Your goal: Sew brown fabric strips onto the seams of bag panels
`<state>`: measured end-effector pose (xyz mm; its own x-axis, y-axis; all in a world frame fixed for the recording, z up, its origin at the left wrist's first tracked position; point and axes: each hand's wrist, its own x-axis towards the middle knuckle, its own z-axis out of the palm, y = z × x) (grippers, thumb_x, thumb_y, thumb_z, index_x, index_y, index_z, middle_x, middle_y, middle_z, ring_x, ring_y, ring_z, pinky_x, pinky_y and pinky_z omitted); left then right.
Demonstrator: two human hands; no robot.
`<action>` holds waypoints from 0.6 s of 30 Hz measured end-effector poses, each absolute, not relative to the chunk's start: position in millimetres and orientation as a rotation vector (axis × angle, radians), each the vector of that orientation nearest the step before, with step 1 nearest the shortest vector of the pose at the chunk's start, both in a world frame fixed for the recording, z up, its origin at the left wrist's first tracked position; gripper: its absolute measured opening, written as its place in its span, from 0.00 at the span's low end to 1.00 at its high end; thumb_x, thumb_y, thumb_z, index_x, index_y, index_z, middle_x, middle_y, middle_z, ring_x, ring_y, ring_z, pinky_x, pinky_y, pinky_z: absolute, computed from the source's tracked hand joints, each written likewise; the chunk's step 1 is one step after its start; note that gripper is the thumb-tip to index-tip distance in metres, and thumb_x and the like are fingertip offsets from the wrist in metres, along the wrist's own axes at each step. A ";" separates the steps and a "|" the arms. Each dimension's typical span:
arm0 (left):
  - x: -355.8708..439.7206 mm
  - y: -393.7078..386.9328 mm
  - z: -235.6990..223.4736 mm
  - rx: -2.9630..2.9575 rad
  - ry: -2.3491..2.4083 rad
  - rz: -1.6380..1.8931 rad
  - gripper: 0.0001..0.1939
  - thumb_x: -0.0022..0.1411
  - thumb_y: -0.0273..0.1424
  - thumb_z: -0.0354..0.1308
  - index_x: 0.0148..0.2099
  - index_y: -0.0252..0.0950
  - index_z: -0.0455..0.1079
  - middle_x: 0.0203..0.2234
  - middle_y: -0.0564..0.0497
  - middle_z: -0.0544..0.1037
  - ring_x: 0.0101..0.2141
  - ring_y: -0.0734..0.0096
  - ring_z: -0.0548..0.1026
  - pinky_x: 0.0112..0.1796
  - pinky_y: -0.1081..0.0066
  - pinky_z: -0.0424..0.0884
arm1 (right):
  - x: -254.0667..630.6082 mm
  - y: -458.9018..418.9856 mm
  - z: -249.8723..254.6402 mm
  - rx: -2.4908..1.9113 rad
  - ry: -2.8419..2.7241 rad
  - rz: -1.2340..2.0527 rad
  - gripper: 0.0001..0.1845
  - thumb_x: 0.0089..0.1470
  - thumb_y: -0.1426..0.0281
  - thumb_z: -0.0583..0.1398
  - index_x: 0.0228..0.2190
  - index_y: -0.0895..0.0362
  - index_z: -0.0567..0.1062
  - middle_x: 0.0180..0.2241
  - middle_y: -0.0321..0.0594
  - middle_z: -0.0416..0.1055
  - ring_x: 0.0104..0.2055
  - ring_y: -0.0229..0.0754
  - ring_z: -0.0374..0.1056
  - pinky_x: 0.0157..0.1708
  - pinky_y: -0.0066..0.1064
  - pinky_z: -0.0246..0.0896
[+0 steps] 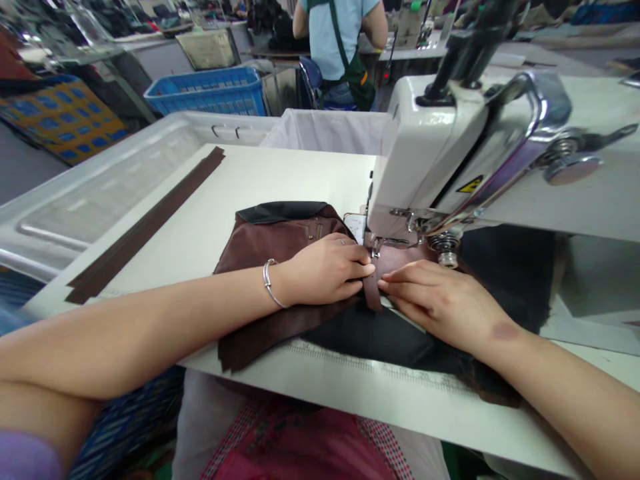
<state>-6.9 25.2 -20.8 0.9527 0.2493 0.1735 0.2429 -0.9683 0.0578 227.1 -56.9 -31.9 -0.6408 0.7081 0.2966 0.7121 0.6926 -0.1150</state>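
My left hand [325, 270], with a silver bangle at its wrist, has its fingers bent and closed on a narrow brown leather strap [371, 293] just in front of the presser foot [375, 252]. Across from it, my right hand [435, 293] lies palm down with fingers stretched out, fingertips at the strap's right side. Under both hands spreads a brown leather piece [270, 241] with black lining [370, 333] and a small zipper [319, 231]. The white sewing machine [425, 147] stands over the work; the needle tip is hard to make out.
Long brown leather strips [145, 227] lie on the left of the white table [300, 172], and a printed ruler [370, 365] runs along its front. A clear plastic bin [125, 167] borders the table. Beyond are a blue crate [207, 90] and a seated person [333, 47].
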 end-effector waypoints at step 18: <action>1.2 18.1 -16.4 2.871 0.772 0.327 0.10 0.65 0.30 0.51 0.34 0.33 0.70 0.31 0.49 0.75 0.34 0.67 0.73 0.39 0.68 0.67 | 212.3 -46.2 -37.3 -1.390 -2.290 0.297 0.12 0.62 0.61 0.54 0.39 0.54 0.73 0.43 0.44 0.74 0.45 0.48 0.69 0.46 0.40 0.63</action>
